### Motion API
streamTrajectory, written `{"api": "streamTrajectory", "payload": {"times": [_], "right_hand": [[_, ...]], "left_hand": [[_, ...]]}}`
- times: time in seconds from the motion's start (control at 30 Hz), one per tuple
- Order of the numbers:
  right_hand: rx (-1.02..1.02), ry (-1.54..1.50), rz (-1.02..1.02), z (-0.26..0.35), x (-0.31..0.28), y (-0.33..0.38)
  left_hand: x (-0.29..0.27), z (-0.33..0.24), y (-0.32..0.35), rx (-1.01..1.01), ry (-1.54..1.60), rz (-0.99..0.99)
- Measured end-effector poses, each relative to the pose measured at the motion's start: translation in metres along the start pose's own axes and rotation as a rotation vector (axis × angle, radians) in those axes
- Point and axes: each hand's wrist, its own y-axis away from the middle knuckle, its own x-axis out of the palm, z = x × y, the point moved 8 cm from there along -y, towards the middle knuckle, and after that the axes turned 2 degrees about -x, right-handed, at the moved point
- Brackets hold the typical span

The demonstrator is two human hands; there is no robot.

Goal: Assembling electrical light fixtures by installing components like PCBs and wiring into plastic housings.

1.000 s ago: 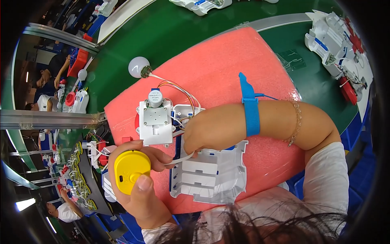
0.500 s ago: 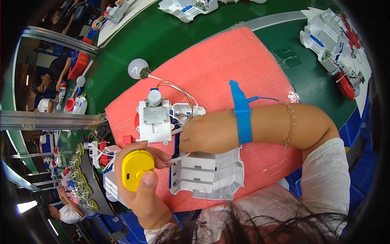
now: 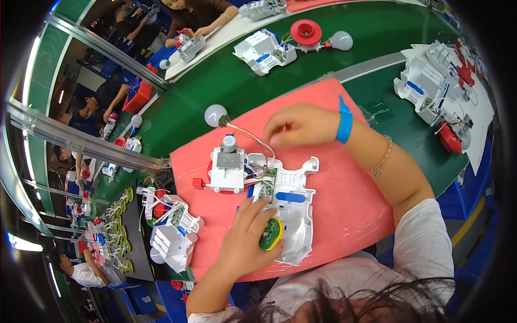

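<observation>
My left hand (image 3: 245,242) presses a yellow disc (image 3: 271,234) into the white housing (image 3: 291,212) at centre frame, my right hand (image 3: 299,125) hovering above on the pink mat (image 3: 344,204).

L hand (image 3: 249,237) curled, gripping; R hand (image 3: 299,125) loosely cupped, raised.

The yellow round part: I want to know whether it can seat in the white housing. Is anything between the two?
Nothing visible. The left hand holds the yellow round part against the white housing, touching it. The right hand is apart, above the wires.

The left hand (image 3: 245,242) hides most of the yellow round part (image 3: 271,234) it grips.
</observation>
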Motion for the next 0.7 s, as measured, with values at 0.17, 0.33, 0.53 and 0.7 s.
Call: {"api": "streamTrajectory", "payload": {"times": [0.17, 0.33, 0.53, 0.7], "right_hand": [[0.225, 0.468, -0.34, -0.083, -0.044, 0.006], [0.253, 0.805, -0.55, -0.105, -0.055, -0.056], [0.471, 0.92, -0.604, -0.163, -0.056, -0.108], [0.424, 0.739, -0.522, -0.151, -0.077, -0.097]], "left_hand": [[-0.029, 0.075, 0.009, -0.282, 0.719, -0.228], [-0.057, 0.173, 0.027, -0.382, 1.752, -0.604], [-0.165, 0.167, -0.018, -0.111, 1.047, -1.065], [-0.198, 0.194, -0.084, -0.221, 1.03, -1.048]]}}
